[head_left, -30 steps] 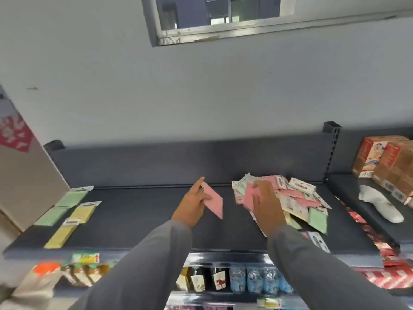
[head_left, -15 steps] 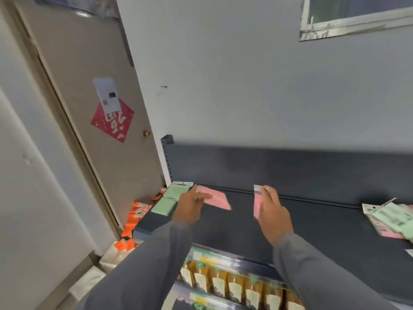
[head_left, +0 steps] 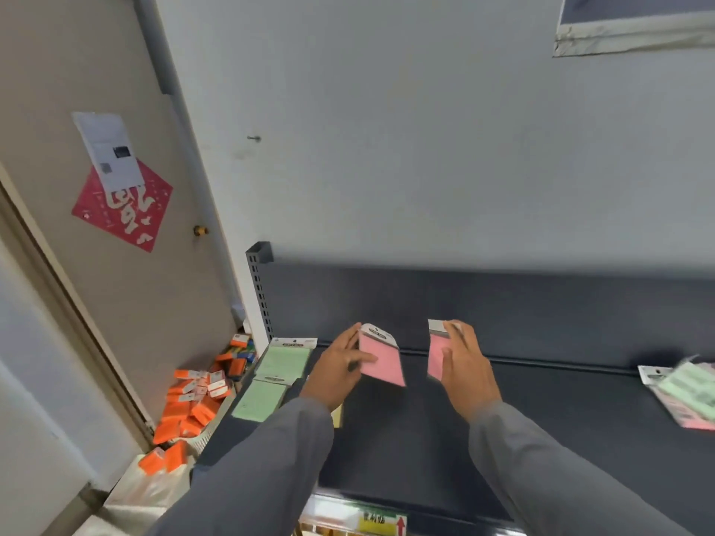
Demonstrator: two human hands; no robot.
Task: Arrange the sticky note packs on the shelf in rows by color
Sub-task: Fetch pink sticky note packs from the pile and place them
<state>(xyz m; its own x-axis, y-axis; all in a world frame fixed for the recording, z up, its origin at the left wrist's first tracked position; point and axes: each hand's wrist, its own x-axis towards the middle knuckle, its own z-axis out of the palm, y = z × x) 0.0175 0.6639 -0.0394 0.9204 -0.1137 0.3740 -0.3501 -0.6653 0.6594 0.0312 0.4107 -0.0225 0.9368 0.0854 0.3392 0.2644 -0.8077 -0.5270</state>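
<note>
My left hand (head_left: 337,371) holds a pink sticky note pack (head_left: 381,357) above the dark shelf (head_left: 425,450), thumb across its front. My right hand (head_left: 466,371) grips a second pink pack (head_left: 436,355), held upright on edge. Two green packs (head_left: 284,359) (head_left: 260,400) lie in a row at the shelf's left end. A sliver of a yellow pack (head_left: 337,415) shows under my left wrist. A mixed pile of green and pink packs (head_left: 685,392) lies at the right edge of view.
The shelf's dark back panel (head_left: 503,307) rises behind my hands. Left of the shelf stands a door (head_left: 96,265), with orange boxes (head_left: 193,404) heaped in a basket beside it. A price label strip (head_left: 371,522) runs along the shelf's front edge.
Both hands lifted pink packs from the mixed pile and carried them left. My view swung left, so the pile now sits at the far right and the green row is close.
</note>
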